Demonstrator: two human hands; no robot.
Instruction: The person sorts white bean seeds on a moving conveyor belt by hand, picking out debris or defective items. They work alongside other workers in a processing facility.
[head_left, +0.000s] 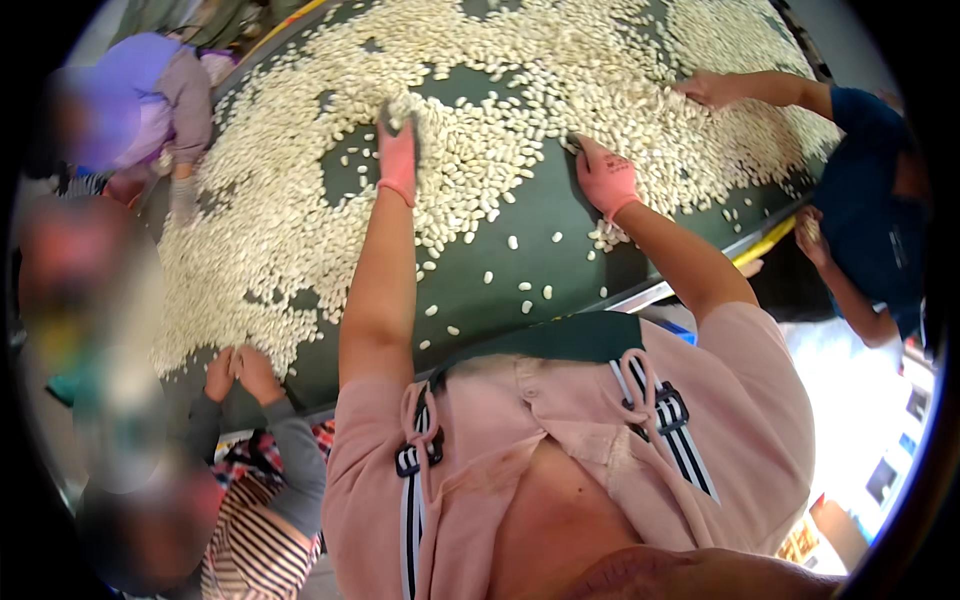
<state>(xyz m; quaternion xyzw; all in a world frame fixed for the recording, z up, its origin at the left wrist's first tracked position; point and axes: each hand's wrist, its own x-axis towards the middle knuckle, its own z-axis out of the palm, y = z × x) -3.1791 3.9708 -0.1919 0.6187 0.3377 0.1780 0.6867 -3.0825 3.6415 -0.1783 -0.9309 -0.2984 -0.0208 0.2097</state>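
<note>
Large white beans (480, 150) lie in a thick loose layer over a dark green belt or table surface (517, 217). My left hand (397, 154) wears a pink glove with a dark grey palm. It reaches into the layer edge-on, thumb and fingers spread in a V, with beans at the fingertips. To the right, my right hand (606, 176), gloved alike, rests back upward at the border between beans and bare surface. Its fingers point left and are mostly hidden beneath it. Whether beans are under that palm cannot be seen.
Across on the right, a co-worker's bare hand (709, 88) touches the beans. Another person's two hands (241, 371) work at the lower left edge. A person in purple (142, 97) leans in at upper left. The metal table edge (637, 297) runs before me.
</note>
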